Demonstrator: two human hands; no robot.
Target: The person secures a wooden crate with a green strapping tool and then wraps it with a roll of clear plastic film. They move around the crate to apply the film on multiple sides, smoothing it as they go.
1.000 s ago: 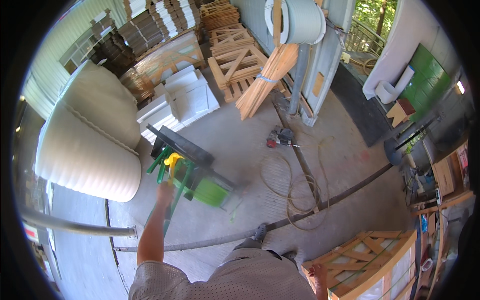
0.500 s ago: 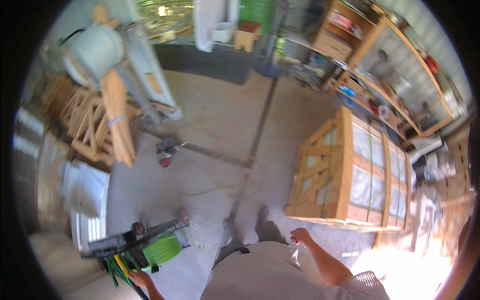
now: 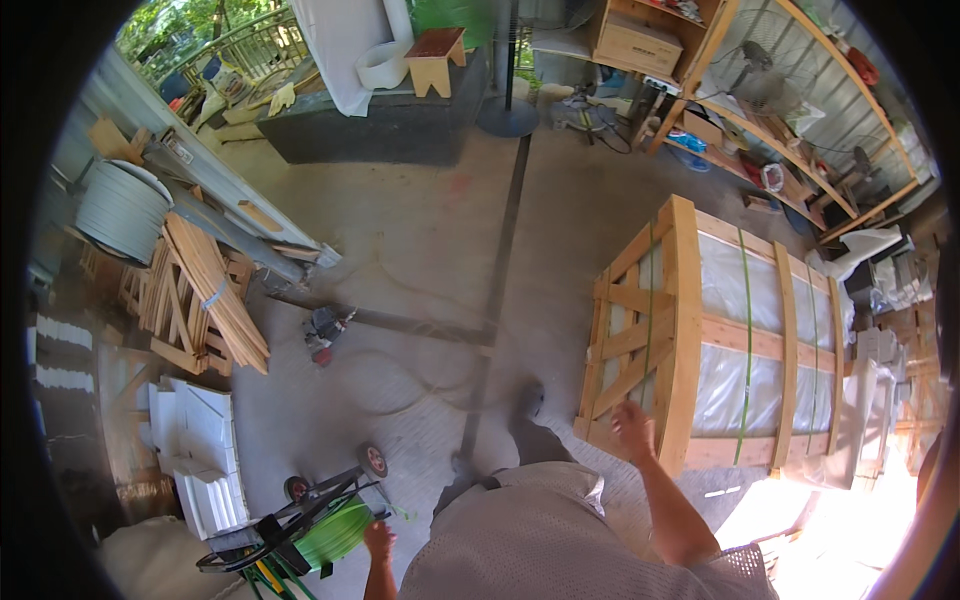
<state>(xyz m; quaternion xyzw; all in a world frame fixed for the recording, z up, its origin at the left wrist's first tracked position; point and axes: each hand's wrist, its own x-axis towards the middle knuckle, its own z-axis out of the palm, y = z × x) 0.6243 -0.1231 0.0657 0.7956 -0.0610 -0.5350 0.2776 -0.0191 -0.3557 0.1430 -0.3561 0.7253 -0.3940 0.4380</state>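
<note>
My left hand (image 3: 379, 541) hangs with its fingers curled in and nothing visible in it. Just left of it, and apart from it, a wheeled black cart (image 3: 345, 482) carries a roll of green strapping (image 3: 335, 532). My right hand (image 3: 632, 432) is raised ahead of me, empty, its fingers loosely bent and slightly apart. In the picture it overlaps the near corner of a wooden crate (image 3: 684, 330); whether it touches the wood I cannot tell. The crate holds plastic-wrapped contents and has green straps around it.
A small red and grey tool (image 3: 324, 333) lies on the floor, with a thin hose or cord (image 3: 385, 412) looped near it. To the left are bundled wooden strips (image 3: 205, 275), a large grey reel (image 3: 124, 208) and white blocks (image 3: 208, 445). Wooden shelving (image 3: 790, 180) stands far right.
My left hand has left the cart's handle area and moved right. My right hand has swung forward, nearer the crate. One foot has stepped ahead, and the view has shifted.
</note>
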